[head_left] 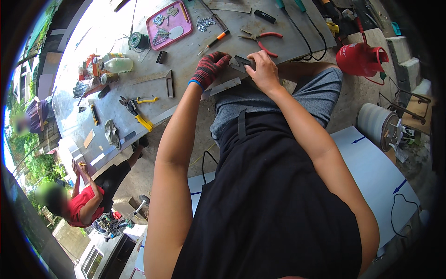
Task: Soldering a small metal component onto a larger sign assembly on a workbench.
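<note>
My left hand (211, 69), in a red and black striped glove, is at the near edge of the metal-topped table (186, 39). Its fingers are curled closed, and what they grip is hidden. Facing it, my bare right hand (265, 70) pinches a small dark rectangular block (243, 61) between thumb and fingers. A bent strip of grey metal (237, 68) lies between the hands, under the block. Just beyond my right hand rest red-handled pliers (263, 36). A thin tool with a black and orange handle (217, 39) lies past my left hand.
Left on the table are a try square (170, 84), yellow-handled snips (132, 108), a bottle (120, 65) and a wire spool (138, 41). A pink tray (149, 29) holds small parts. A red gas cylinder (357, 59) stands right. Another person (87, 204) works at the left end.
</note>
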{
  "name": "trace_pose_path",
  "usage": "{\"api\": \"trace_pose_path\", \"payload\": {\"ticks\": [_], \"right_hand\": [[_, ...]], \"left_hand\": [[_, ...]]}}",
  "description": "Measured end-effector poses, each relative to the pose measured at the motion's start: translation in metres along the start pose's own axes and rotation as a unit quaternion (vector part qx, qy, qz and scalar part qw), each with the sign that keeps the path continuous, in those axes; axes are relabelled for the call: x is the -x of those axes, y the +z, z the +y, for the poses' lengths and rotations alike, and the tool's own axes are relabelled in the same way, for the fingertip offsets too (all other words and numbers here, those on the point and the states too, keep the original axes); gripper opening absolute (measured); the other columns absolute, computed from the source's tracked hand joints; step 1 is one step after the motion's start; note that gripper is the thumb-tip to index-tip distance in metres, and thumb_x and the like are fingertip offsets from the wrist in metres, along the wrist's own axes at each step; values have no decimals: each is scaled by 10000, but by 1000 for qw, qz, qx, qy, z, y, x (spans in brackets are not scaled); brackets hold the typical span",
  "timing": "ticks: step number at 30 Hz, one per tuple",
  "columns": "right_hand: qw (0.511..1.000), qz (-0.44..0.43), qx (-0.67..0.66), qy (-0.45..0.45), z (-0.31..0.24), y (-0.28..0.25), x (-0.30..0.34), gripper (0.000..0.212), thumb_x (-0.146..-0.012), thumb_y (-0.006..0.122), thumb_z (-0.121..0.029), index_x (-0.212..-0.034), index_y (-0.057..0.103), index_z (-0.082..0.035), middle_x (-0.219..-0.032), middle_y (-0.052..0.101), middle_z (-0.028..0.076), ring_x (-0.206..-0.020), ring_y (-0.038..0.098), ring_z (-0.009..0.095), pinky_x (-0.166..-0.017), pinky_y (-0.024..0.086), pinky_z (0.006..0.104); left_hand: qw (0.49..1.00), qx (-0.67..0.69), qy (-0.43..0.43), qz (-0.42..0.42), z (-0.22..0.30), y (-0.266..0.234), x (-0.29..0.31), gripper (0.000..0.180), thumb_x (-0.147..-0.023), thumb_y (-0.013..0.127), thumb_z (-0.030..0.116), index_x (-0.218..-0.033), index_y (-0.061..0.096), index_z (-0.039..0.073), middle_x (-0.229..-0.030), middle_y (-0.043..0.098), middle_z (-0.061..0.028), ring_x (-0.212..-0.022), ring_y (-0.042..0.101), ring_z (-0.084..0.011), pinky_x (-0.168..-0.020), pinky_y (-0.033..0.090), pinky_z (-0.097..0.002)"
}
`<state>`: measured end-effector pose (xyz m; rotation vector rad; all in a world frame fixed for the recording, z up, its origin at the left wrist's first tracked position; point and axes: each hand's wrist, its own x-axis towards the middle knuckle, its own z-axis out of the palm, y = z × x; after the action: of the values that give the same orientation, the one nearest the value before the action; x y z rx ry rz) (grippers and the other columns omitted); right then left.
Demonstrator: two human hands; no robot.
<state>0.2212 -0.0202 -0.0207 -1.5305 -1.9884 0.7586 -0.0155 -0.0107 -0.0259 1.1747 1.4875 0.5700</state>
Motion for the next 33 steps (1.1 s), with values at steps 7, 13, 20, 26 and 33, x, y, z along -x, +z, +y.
{"api": "trace_pose_path", "payload": {"ticks": [7,13,20,26,33], "right_hand": [[1000,3,3,-5,0,1,-5,256,-824,806,-168,-1038,682,-100,-1023,645,83,-1036,652,309,-887,529,437],[996,57,-13,-68,-9,-13,-6,263,-796,813,-103,-1026,686,-103,-1023,658,82,-1011,656,305,-883,530,425],[978,116,-32,-170,-51,-64,0,323,-772,820,-5,-1068,715,-76,-1044,676,82,-957,655,294,-840,540,392],[970,131,-31,-200,-67,-91,7,334,-759,835,3,-1063,719,-75,-1054,680,80,-970,655,290,-855,536,388],[970,143,-27,-194,-70,-103,12,359,-724,858,-15,-1047,722,-92,-1043,678,54,-954,650,263,-856,516,393]], "left_hand": [[996,70,8,46,10,-5,15,359,-1018,677,285,-1270,712,31,-1165,758,-100,-1125,685,-178,-1001,496,-313],[983,95,34,153,15,-4,44,370,-1011,694,273,-1271,692,9,-1209,744,-140,-1160,678,-212,-1018,503,-341],[975,193,62,88,60,25,95,420,-1026,671,228,-1373,616,-2,-1265,714,-161,-1199,664,-217,-1029,506,-338],[960,262,54,87,82,36,109,398,-1032,644,222,-1361,638,-4,-1204,733,-138,-1128,677,-196,-1009,509,-330],[955,278,67,75,89,42,117,446,-1038,642,267,-1392,622,-4,-1221,722,-147,-1126,680,-208,-1017,522,-351]]}}
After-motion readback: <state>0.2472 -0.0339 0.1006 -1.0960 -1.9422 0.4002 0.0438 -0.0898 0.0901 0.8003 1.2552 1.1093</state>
